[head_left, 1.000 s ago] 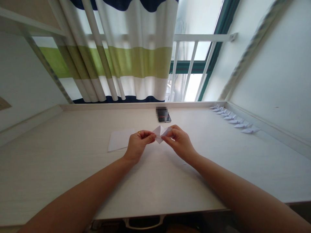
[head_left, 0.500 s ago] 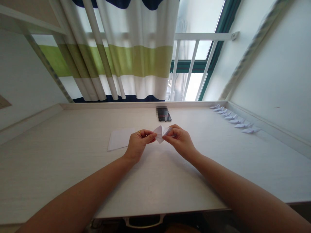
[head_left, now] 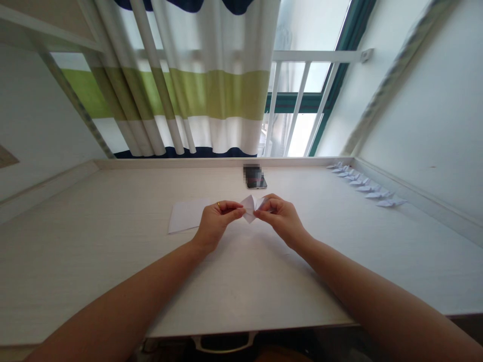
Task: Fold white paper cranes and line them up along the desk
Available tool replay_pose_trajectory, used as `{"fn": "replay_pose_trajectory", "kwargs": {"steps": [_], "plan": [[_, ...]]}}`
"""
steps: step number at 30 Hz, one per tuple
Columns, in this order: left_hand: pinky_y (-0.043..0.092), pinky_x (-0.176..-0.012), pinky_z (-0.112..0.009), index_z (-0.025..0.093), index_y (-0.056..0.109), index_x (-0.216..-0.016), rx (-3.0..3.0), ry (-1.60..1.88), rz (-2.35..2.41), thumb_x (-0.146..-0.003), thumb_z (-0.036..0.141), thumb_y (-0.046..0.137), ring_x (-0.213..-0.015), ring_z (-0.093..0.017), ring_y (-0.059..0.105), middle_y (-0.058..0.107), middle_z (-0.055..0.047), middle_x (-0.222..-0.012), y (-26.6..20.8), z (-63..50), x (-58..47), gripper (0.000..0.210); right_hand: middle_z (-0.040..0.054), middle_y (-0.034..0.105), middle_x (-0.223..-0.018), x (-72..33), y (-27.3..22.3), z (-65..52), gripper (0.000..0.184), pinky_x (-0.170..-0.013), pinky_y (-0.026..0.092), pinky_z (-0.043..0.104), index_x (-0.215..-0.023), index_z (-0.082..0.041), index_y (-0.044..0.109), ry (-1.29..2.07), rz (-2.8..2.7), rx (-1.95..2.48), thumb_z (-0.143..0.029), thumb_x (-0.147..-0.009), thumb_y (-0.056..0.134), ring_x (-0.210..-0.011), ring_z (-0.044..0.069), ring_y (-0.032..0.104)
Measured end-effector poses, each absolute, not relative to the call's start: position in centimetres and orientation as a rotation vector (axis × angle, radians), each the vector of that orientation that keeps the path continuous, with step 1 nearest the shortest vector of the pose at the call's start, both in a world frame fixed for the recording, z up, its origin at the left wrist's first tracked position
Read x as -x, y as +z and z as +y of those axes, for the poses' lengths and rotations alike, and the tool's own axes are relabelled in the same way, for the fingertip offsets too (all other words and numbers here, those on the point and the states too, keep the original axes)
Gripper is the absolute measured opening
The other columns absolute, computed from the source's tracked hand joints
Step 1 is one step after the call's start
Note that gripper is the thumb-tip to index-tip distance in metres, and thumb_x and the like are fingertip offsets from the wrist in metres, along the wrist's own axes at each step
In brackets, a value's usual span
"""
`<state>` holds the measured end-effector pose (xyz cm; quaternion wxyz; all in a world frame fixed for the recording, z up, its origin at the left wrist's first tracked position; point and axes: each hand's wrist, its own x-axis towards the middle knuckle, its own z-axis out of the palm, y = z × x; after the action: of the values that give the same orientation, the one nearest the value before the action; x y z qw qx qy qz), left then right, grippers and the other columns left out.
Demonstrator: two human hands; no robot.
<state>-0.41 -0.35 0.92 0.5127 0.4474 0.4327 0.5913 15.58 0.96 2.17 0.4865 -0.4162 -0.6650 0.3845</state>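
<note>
A partly folded paper piece (head_left: 248,209), seemingly unfinished, is pinched by the left hand (head_left: 216,221) and right hand (head_left: 282,216) above the desk (head_left: 241,286), while crane-like paper figures (head_left: 367,189) are lined up at right and flat paper (head_left: 185,215) is left unfolded.

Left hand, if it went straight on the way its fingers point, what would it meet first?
Past the folded paper it pinches, the left hand would probably meet the right hand first, which faces it across the paper; one view leaves depth unclear.
</note>
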Motion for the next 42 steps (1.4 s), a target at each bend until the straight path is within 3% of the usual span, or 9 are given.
{"fn": "replay_pose_trajectory", "kwargs": {"steps": [27,42], "plan": [[0.044,-0.067,-0.023,0.013,0.067,-0.063,-0.869,1.418,1.019,-0.047,0.021,0.077,-0.060,-0.009,0.057,0.065,-0.001,-0.060,1.19,-0.40,0.04,0.020,0.0001,0.052,-0.073,-15.47,2.22,0.84,0.018,-0.059,0.039,0.026,-0.050,-0.016,0.052,0.887,-1.643,0.969,-0.020,-0.063,0.063,-0.064,0.011,0.050],[0.048,-0.076,-0.026,0.010,0.066,-0.064,-0.779,1.402,0.904,-0.057,0.022,0.072,-0.064,-0.011,0.061,0.067,-0.003,-0.064,1.75,-0.64,0.07,0.015,0.0003,0.052,-0.074,-15.44,2.30,0.77,0.018,-0.059,0.039,0.026,-0.050,-0.016,0.052,0.888,-1.638,0.977,-0.021,-0.063,0.063,-0.064,0.011,0.050]]}}
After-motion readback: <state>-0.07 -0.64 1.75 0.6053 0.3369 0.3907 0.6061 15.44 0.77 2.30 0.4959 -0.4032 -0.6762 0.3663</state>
